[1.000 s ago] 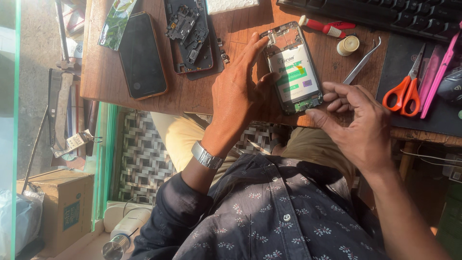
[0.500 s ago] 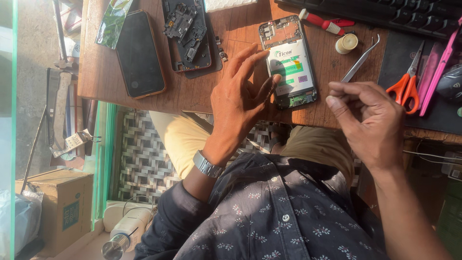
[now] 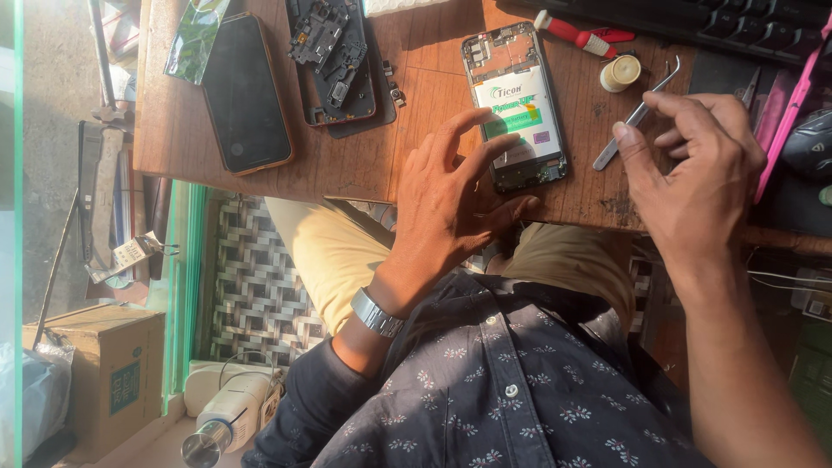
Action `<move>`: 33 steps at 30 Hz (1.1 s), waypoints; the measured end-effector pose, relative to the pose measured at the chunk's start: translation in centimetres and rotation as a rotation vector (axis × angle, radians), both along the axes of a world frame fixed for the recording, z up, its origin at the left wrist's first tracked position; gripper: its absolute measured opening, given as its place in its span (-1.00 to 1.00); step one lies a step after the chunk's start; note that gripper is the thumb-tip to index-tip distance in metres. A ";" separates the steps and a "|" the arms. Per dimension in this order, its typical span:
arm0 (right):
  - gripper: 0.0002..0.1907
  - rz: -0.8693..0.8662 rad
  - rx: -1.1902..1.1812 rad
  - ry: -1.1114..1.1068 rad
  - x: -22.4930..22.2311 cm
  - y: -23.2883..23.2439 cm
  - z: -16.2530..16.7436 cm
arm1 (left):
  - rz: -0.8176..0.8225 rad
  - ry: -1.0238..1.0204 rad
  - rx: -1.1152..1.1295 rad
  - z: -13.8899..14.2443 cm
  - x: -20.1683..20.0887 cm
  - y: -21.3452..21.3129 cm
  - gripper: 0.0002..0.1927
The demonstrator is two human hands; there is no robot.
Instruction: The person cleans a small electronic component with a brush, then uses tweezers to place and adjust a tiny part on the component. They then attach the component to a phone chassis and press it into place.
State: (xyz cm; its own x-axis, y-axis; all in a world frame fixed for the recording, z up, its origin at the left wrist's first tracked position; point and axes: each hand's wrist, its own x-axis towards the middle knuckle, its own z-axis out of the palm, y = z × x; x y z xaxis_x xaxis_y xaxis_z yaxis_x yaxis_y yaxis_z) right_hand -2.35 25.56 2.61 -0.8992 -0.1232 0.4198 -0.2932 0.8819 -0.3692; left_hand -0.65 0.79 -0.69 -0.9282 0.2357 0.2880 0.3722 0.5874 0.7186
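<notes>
At the near edge of the wooden table [image 3: 373,165], the left hand [image 3: 451,208] lies with fingers spread wide, its fingertips resting on the lower left side of the opened phone [image 3: 518,108], which lies face down with its battery showing. Just right of the phone, the right hand [image 3: 693,182] hovers with fingers curled loosely and thumb out, holding nothing, close beside the metal tweezers [image 3: 633,117]. Farther off lie a red screwdriver [image 3: 581,32], a small round pot [image 3: 620,73], a dismantled phone frame [image 3: 334,56] and a dark phone [image 3: 245,95] at the left.
</notes>
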 end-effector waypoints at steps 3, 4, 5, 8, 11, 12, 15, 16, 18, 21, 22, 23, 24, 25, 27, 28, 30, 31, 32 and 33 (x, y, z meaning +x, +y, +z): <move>-0.68 -0.017 -0.012 -0.040 -0.7 -0.3 -0.6 | -0.018 0.069 0.038 -0.3 0.1 -0.5 -0.37; -0.69 -0.013 -0.027 -0.048 -0.8 -0.2 -0.8 | -0.019 0.077 0.028 -0.4 0.2 -0.6 -0.36; -0.70 -0.012 -0.040 -0.056 -1.0 0.0 -0.9 | -0.021 0.085 0.020 -0.6 0.1 -0.7 -0.35; -0.70 -0.012 -0.057 -0.076 -1.6 0.9 -1.8 | -0.031 0.059 0.027 -0.8 0.0 -0.8 -0.34; -0.66 -0.006 -0.087 -0.105 -2.0 1.9 -2.9 | -0.023 0.062 0.032 -0.8 0.0 -0.8 -0.39; -0.63 -0.021 -0.130 -0.123 -1.9 2.2 -3.1 | -0.018 0.073 0.034 -0.8 0.0 -0.7 -0.41; -0.55 -0.040 -0.321 -0.187 -1.5 2.7 -3.1 | -0.010 -0.024 0.045 -0.5 0.0 -0.6 -0.54; -0.54 -0.027 -0.426 -0.214 -1.1 3.0 -2.7 | -0.001 0.008 0.031 -0.5 0.0 -0.5 -0.59; -0.51 -0.006 -0.659 -0.249 -0.3 2.8 -2.1 | 0.019 0.070 -0.001 -0.3 0.2 -0.5 -0.69; -0.56 -0.024 -0.882 -0.286 1.2 2.8 -0.5 | 0.008 0.108 0.005 -0.3 0.4 -0.3 -0.79; -0.63 -0.044 -0.862 -0.313 1.6 2.7 0.0 | 0.005 0.113 -0.009 -0.4 0.4 -0.2 -0.79; -0.70 -0.064 -0.844 -0.340 1.9 2.6 0.3 | 0.001 0.119 -0.025 -0.4 0.3 -0.2 -0.79; -0.74 -0.078 -0.868 -0.362 2.1 2.6 0.6 | -0.001 0.125 -0.044 -0.4 0.3 -0.1 -0.79; -0.78 -0.089 -0.893 -0.385 2.2 2.6 1.0 | 0.004 0.145 -0.042 -0.5 0.3 0.0 -0.79; -0.83 -0.076 -0.952 -0.413 2.4 2.5 1.2 | 0.015 0.183 -0.041 -0.4 0.5 0.2 -0.79; -0.84 -0.052 -0.981 -0.416 2.4 2.4 1.3 | 0.018 0.174 -0.043 -0.4 0.6 0.3 -0.79; -0.84 0.029 -1.016 -0.410 2.3 2.3 1.2 | 0.026 0.160 -0.046 -0.3 0.9 0.5 -0.78; -0.83 0.084 -1.021 -0.406 2.2 2.0 1.0 | 0.030 0.152 -0.036 -0.3 0.9 0.7 -0.79; -0.82 0.139 -1.026 -0.403 2.1 1.8 0.8 | 0.035 0.143 -0.025 -0.3 1.0 0.8 -0.79; -0.80 0.134 -0.974 -0.408 2.2 1.5 0.6 | 0.039 0.134 -0.014 -0.3 1.0 0.8 -0.80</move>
State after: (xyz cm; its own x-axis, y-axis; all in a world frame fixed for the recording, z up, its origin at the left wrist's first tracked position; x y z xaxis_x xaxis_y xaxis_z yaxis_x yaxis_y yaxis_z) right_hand -0.17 27.10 3.18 -0.9982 -0.0047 0.0602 -0.0603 0.1226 -0.9906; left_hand 0.38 1.63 -0.97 -0.8904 0.2049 0.4065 0.4405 0.6132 0.6557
